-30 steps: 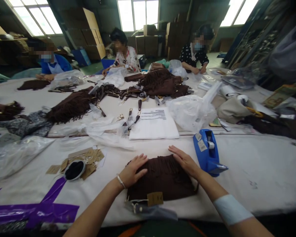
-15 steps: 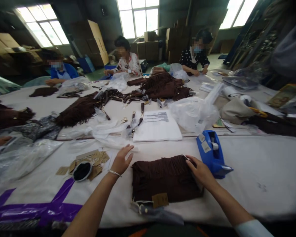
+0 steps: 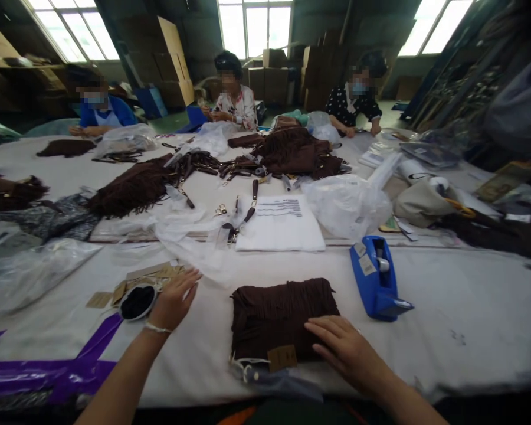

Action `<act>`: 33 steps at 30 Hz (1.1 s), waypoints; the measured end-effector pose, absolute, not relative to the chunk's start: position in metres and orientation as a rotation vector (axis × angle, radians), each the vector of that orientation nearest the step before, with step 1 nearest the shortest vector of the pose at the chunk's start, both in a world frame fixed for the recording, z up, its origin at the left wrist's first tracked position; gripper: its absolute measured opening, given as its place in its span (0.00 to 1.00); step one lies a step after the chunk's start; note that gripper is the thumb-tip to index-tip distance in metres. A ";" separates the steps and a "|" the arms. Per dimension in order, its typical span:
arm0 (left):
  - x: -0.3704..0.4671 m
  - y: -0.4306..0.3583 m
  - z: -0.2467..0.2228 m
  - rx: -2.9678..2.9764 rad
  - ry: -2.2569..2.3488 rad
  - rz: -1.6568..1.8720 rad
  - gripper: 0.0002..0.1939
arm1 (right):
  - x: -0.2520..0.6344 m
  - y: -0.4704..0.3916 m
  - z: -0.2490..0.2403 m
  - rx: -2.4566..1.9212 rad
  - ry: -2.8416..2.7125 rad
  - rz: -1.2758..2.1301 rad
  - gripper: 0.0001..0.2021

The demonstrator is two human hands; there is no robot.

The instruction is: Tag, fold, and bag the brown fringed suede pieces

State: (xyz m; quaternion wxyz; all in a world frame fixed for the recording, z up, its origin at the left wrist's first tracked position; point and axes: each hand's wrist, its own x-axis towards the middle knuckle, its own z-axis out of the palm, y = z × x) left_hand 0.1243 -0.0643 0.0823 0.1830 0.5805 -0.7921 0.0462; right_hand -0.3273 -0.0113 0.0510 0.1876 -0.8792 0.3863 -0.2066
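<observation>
A dark brown fringed bag (image 3: 278, 313) lies flat in front of me, with a tan tag (image 3: 282, 358) and a greyish plastic-wrapped strip (image 3: 287, 383) at its near edge. My right hand (image 3: 347, 348) rests on the bag's right side, fingers extended and holding nothing. Over the right edge of a pile of tan tags (image 3: 159, 277) is my left hand (image 3: 174, 298), its fingers stretched out. Whether it touches the tags cannot be made out. Beside that hand sits a small round dish (image 3: 138, 302) of black material.
A blue tape dispenser (image 3: 378, 280) stands right of the bag. Beyond lie white printed sheets (image 3: 281, 224), clear plastic bags (image 3: 347, 203) and a brown fringed heap (image 3: 292, 150). Purple tape (image 3: 48, 375) crosses the near left. Three people sit across the table.
My left hand has moved left from above the bag's left corner to the tag pile. My right hand has come down from the bag's upper right corner onto its right side.
</observation>
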 end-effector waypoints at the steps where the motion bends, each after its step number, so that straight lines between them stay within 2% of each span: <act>1: 0.137 -0.055 0.088 1.689 -2.159 0.206 0.17 | -0.335 -0.013 0.056 -2.476 1.038 -0.633 0.19; 5: 0.188 -0.026 0.108 2.139 -1.841 0.454 0.19 | -0.360 -0.048 0.057 -2.185 1.211 -1.038 0.17; 7: 0.203 -0.020 0.113 2.327 -1.833 0.461 0.18 | -0.358 -0.071 0.042 -2.011 1.332 -1.086 0.19; 10: 0.211 -0.021 0.110 2.478 -1.878 0.435 0.15 | -0.336 -0.091 0.011 -2.064 1.280 -0.913 0.25; 14: 0.206 -0.031 0.104 2.621 -1.884 0.374 0.12 | -0.308 -0.087 -0.021 -2.380 1.122 -0.662 0.26; 20: 0.196 -0.044 0.129 2.660 -1.933 0.261 0.08 | -0.304 -0.079 -0.023 -2.438 1.197 -0.591 0.25; 23: 0.167 -0.067 0.144 2.555 -1.934 0.236 0.12 | -0.304 -0.080 -0.015 -2.423 1.222 -0.567 0.26; 26: 0.104 -0.112 0.143 2.079 -2.011 0.014 0.15 | -0.302 -0.080 -0.010 -2.393 1.247 -0.548 0.26; 29: 0.032 -0.176 0.118 1.728 -2.199 -0.258 0.12 | -0.301 -0.079 -0.006 -2.362 1.261 -0.520 0.25; 33: -0.029 -0.256 0.069 1.711 -2.353 -0.378 0.09 | -0.302 -0.080 -0.001 -2.325 1.255 -0.486 0.25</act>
